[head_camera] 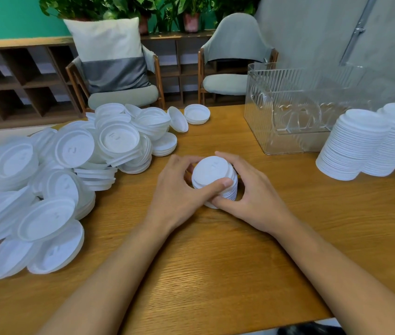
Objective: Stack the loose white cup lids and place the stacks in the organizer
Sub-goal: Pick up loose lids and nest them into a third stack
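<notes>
1. The step in hand looks like squaring up a short stack (212, 174) of lids; it stands on the worktop (215, 274) in front of the person, between both hands, with its top tipped a little toward the camera
2. The left hand (179, 189) grasps the stack from the left, fingers curled round its far side and thumb laid across its near edge
3. The right hand (252, 197) grasps it from the right, thumb at the base and fingers curled behind, so neither hand is free
4. The pile (70, 165) of loose lids lies jumbled on the left of the worktop, well apart from the organizer (300, 112), so most of the stacking seems not yet done
5. Two tall stacks (356, 146) stand side by side at the right, just beside the organizer; its clear ribbed walls seem to hold no lids yet, though that is hard to be sure of
6. The next move probably calls for one hand to let go and fetch more lids from the pile while the other steadies the stack, or for both to carry it right; either way the lids need to sit nested and level, with a hold low on the base so the stack does not fan out
</notes>
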Demonstrator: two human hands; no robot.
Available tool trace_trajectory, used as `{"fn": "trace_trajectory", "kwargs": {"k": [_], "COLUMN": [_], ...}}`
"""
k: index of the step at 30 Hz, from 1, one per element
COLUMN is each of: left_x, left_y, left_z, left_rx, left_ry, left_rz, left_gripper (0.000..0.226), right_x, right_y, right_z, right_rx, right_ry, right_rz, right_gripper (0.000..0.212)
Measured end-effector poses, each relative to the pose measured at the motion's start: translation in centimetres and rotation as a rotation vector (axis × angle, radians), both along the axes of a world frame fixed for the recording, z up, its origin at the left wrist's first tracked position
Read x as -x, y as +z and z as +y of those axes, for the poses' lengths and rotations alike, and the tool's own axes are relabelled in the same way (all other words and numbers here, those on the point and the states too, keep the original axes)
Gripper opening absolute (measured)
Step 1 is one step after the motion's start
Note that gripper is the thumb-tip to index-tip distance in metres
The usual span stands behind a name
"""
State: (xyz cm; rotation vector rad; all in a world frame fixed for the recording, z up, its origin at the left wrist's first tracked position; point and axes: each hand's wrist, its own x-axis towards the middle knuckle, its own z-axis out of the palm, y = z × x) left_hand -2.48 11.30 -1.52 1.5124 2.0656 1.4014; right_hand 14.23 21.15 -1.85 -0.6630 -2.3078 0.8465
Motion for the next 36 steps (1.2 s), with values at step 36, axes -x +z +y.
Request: {"fn": "trace_trajectory", "kwargs": {"k": [36], "left_x": [-1.4], "left_y": [0.1], "left_z": [0.4], "left_rx": [-0.037], "left_ry": [0.042], "left_rz": [0.012], "left_gripper": [0.055], "right_x": [0.2], "right_y": [-0.9], "right_z": [0.4], "right_rx": [0.000], "right_ry": [0.000], "right_rz": [0.028], "right_gripper": [0.095]}}
